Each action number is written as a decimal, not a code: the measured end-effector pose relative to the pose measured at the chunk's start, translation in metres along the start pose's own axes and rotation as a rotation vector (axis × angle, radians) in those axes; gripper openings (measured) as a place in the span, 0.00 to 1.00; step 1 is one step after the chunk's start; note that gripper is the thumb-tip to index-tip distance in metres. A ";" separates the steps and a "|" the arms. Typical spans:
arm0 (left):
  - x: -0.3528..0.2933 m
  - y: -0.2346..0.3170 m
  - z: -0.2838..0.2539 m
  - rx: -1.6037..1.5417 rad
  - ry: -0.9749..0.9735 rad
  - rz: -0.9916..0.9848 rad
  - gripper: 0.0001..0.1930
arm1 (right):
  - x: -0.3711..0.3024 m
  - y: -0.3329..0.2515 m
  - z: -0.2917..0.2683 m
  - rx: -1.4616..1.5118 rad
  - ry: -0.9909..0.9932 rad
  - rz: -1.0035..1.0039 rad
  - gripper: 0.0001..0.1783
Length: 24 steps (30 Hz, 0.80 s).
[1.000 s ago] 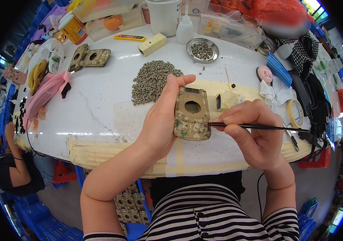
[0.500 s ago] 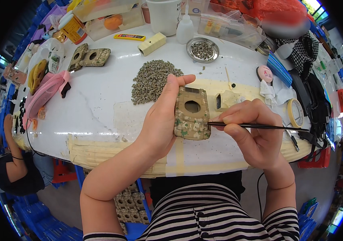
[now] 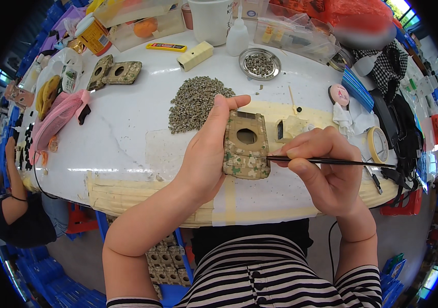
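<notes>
My left hand (image 3: 206, 154) is closed around a camouflage-painted toy tank hull (image 3: 246, 163), its thumb along the left edge and a finger beyond the far end. The hull has a round hole in its upper face and a dark grille at the far end. In a pinch, my right hand (image 3: 326, 169) holds slender black tweezers (image 3: 342, 161). Their tip meets the hull's right side edge; whether a small part sits in the tip is too fine to make out. Behind my left hand lies a heap of tiny camouflage parts (image 3: 196, 102).
A metal dish (image 3: 260, 64) of small parts stands farther back, near a white squeeze bottle (image 3: 237, 38) and a cream block (image 3: 195, 56). Two more hulls (image 3: 121, 73) lie at left. Tape roll (image 3: 378, 145) and a pen (image 3: 373, 177) lie at right. Another person (image 3: 21, 215) sits at far left.
Hardly anything differs. The whole scene shifts a few pixels; the hull and the tweezers keep their contact. The person at far left has moved an arm slightly.
</notes>
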State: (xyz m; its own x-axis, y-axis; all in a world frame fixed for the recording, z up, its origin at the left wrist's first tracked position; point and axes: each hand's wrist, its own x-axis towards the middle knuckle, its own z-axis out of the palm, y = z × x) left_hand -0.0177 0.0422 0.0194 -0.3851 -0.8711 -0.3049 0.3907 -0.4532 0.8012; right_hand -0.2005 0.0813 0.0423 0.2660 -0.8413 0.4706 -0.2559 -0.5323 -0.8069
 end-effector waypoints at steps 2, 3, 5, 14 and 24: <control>0.000 0.000 0.000 0.003 -0.001 0.003 0.29 | 0.000 0.000 0.000 -0.003 -0.001 -0.002 0.06; 0.000 0.000 0.000 0.003 -0.002 0.006 0.29 | 0.000 0.000 0.000 -0.004 -0.003 -0.004 0.06; -0.001 0.000 0.000 0.003 -0.003 0.008 0.29 | 0.000 -0.001 0.000 -0.006 -0.007 -0.009 0.07; -0.001 0.001 0.001 -0.001 0.004 0.006 0.29 | -0.001 0.000 0.001 0.004 -0.005 0.006 0.06; 0.000 0.000 0.000 -0.005 0.004 0.004 0.29 | -0.001 0.000 0.001 0.012 0.006 -0.002 0.06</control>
State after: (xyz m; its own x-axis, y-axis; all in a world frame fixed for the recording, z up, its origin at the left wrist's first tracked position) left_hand -0.0172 0.0423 0.0195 -0.3801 -0.8738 -0.3034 0.3967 -0.4503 0.7999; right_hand -0.2002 0.0817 0.0414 0.2605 -0.8410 0.4742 -0.2446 -0.5326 -0.8102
